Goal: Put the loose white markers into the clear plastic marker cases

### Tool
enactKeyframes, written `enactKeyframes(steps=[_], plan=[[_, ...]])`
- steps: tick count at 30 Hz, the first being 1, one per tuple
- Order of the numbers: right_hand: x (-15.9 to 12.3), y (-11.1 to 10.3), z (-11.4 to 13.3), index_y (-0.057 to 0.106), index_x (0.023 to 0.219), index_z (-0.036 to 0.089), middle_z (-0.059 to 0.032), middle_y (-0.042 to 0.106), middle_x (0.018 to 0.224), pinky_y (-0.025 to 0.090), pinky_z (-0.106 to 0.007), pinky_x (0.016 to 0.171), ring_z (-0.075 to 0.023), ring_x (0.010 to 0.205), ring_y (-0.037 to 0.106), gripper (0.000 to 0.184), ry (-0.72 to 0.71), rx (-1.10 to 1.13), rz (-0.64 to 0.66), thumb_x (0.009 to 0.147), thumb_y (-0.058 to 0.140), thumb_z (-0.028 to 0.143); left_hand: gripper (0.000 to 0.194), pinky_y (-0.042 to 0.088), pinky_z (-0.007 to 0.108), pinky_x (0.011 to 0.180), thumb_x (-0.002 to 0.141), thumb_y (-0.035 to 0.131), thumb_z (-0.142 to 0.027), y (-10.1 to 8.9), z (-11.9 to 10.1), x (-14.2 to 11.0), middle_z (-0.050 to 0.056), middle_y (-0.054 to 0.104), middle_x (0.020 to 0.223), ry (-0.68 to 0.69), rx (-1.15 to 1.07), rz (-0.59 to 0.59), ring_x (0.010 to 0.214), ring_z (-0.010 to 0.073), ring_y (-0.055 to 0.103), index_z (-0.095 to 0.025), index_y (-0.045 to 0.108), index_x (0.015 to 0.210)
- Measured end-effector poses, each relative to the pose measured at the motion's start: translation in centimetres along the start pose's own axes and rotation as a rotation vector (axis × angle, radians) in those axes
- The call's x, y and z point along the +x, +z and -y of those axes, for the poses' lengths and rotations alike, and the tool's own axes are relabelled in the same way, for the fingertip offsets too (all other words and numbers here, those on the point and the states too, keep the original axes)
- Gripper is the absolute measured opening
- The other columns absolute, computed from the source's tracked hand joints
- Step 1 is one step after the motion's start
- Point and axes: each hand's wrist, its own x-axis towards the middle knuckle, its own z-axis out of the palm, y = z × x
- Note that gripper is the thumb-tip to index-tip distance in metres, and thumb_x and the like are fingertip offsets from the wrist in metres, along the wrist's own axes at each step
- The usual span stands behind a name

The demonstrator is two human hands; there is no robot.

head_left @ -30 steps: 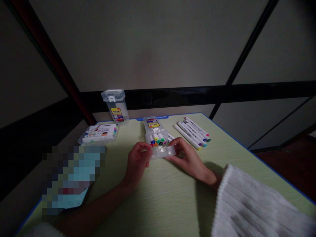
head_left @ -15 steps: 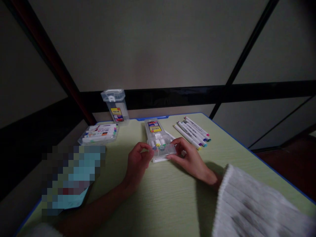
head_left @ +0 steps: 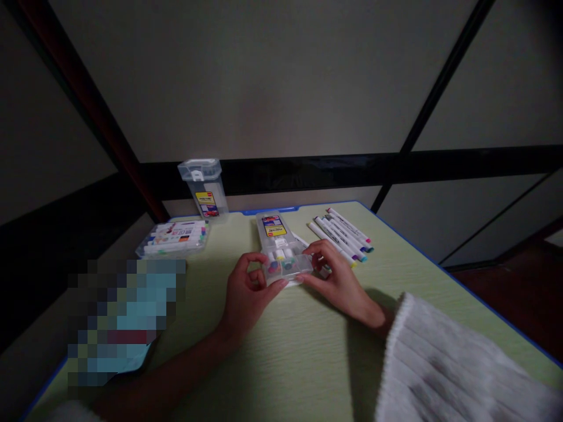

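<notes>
A clear plastic marker case (head_left: 277,237) lies on the green table (head_left: 299,346) with coloured marker caps showing through its near end. Its clear lid (head_left: 288,266) now sits over that end. My left hand (head_left: 246,296) pinches the lid's left side, thumb under and fingers on top. On the lid's right side my right hand (head_left: 341,284) grips with curled fingers, a white knitted sleeve covering the wrist.
Several loose markers (head_left: 341,234) lie in a row to the right of the case. A flat pack of markers (head_left: 173,239) lies at the left, an upright closed marker case (head_left: 203,187) behind it. A pixelated blue patch sits at the near left edge.
The lid has gone from being held in front of the open case to sitting over the marker tips. Both hands moved slightly away from me with it.
</notes>
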Motion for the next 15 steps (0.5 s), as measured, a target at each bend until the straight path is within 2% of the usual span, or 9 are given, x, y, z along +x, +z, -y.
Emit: enactKeyframes(steps=[3,6,9,15], plan=[[-0.1,0.1,0.0,0.047,0.099,0.020,-0.0066,0.050,0.094,0.044,-0.031,0.064,-0.0172,0.075,0.048,0.034,0.003,0.002,0.002,0.074,0.067,0.032,0.045,0.028,0.012,0.038,0.053,0.073,-0.019,0.0,0.1,0.1,-0.013,0.037,0.048,0.047,0.028,-0.054,0.039,0.0036,0.035,-0.019,0.044,0.088],[-0.2,0.1,0.1,0.046,0.105,0.020,-0.0081,0.050,0.100,0.046,-0.034,0.069,-0.0187,0.080,0.050,0.040,0.014,0.017,0.000,0.074,0.067,0.031,0.053,0.034,0.014,0.041,0.049,0.076,-0.020,-0.1,0.3,0.4,-0.006,0.050,0.072,0.095,0.055,-0.124,0.050,0.0044,0.042,-0.020,0.046,0.093],[-0.1,0.1,0.0,0.045,0.109,0.020,-0.0094,0.050,0.106,0.047,-0.037,0.074,-0.0213,0.089,0.051,0.042,0.010,0.032,-0.009,0.074,0.066,0.032,0.057,0.039,0.017,0.049,0.047,0.077,-0.019,-0.3,0.8,0.6,0.001,0.052,0.094,0.144,0.121,-0.182,0.070,0.0095,0.050,-0.020,0.050,0.097],[-0.1,0.3,-0.2,0.044,0.115,0.021,-0.0104,0.049,0.113,0.047,-0.042,0.083,-0.0245,0.101,0.051,0.046,0.037,0.072,-0.005,0.075,0.065,0.033,0.053,0.040,0.028,0.076,0.055,0.073,-0.021,-0.6,1.6,1.0,0.004,0.055,0.100,0.206,0.221,-0.173,0.094,0.0169,0.051,-0.021,0.053,0.104]])
